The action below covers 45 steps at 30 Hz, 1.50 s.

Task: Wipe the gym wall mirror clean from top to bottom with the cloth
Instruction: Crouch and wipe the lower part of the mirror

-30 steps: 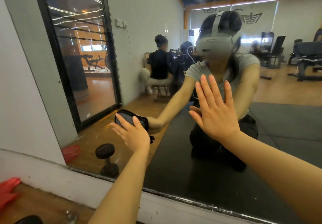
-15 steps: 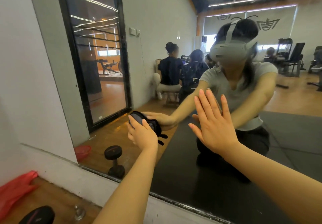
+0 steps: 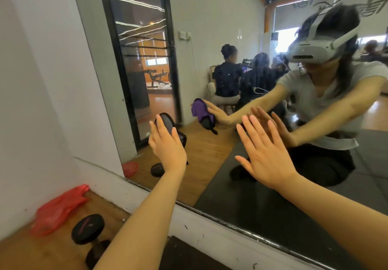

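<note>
The wall mirror (image 3: 212,154) fills the middle and right of the view and shows my own reflection sitting on the floor. My left hand (image 3: 168,145) holds a dark cloth (image 3: 165,123) near the mirror's lower left part, a short way off the glass; the cloth's reflection, purple on the far side, appears apart from it. My right hand (image 3: 265,154) is flat with straight, spread fingers at the glass, overlapping its reflection. Whether the palm touches the glass is unclear.
A black dumbbell (image 3: 88,228) and a red plastic bag (image 3: 58,208) lie on the wooden floor at the lower left. A white ledge (image 3: 210,225) runs under the mirror, a white wall (image 3: 42,80) stands to its left, and a black mat (image 3: 189,255) lies below.
My left hand with the cloth has come away from the glass, opening a gap to its reflection. My view has swung left. My right hand has stayed flat at the mirror.
</note>
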Motion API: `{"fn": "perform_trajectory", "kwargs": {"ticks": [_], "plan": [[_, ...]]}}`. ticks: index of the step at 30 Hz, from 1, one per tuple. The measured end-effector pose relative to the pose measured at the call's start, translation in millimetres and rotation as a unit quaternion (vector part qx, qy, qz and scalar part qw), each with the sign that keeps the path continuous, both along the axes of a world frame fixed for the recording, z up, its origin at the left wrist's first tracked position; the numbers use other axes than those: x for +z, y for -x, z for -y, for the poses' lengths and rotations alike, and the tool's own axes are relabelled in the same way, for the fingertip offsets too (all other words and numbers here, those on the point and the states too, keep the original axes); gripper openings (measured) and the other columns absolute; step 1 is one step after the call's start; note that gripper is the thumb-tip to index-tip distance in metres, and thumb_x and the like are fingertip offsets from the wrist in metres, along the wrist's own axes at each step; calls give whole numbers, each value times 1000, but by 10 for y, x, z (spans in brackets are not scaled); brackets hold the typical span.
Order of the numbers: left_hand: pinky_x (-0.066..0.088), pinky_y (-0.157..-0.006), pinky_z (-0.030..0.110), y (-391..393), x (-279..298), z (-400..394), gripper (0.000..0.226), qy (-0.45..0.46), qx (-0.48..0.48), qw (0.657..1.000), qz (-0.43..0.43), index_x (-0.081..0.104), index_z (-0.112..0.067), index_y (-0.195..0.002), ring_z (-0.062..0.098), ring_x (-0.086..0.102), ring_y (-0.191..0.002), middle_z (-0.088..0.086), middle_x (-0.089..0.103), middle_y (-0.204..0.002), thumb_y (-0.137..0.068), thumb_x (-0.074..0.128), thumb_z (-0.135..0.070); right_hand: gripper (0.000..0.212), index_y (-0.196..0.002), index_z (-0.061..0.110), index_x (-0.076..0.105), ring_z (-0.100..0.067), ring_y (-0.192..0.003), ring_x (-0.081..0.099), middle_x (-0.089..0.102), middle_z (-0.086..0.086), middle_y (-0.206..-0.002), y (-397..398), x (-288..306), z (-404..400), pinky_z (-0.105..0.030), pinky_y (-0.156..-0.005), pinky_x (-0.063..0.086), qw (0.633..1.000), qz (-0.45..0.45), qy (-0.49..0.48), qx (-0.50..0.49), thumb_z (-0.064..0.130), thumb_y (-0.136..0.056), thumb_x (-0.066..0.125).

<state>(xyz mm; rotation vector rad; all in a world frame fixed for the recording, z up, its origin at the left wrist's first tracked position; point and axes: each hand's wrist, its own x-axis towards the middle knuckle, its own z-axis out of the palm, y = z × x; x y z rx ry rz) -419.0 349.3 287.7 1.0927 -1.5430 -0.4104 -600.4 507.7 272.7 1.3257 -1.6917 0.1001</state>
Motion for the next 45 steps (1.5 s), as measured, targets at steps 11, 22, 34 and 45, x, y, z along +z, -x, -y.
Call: {"fn": "perform_trajectory", "kwargs": {"ticks": [11,22,34,45], "plan": [[27,-118,45,-562,-163,839,56,13,-25,999,43,24,-20,-157,30,19,-149,4,19,-165,-106,43,-28,77,-154,2,30,-33,-152,11,22,-19,-162,-523,38,945,-54,-122,9,999,-34,11,22,53,-95,30],[19,-120,40,-543,534,1956,55,219,-124,954,163,27,-17,-156,31,22,-148,8,20,-165,-104,43,-26,79,-157,1,19,-33,-154,5,6,-19,-166,-825,409,1942,-53,-124,2,990,-77,109,-48,48,-97,39],[30,-115,49,-221,1164,2461,64,429,-217,846,230,31,-8,-154,34,22,-149,15,20,-164,-98,57,-23,72,-158,2,18,-32,-154,7,8,-18,-166,-946,660,2303,-58,-122,12,982,-27,120,-142,47,-102,27],[9,-122,45,-117,865,2696,69,487,-183,820,238,10,-16,-158,28,5,-153,14,10,-166,-98,39,-33,68,-158,2,19,-32,-154,7,9,-17,-166,-850,529,2459,-55,-124,8,980,-24,160,-118,44,-104,29]]}}
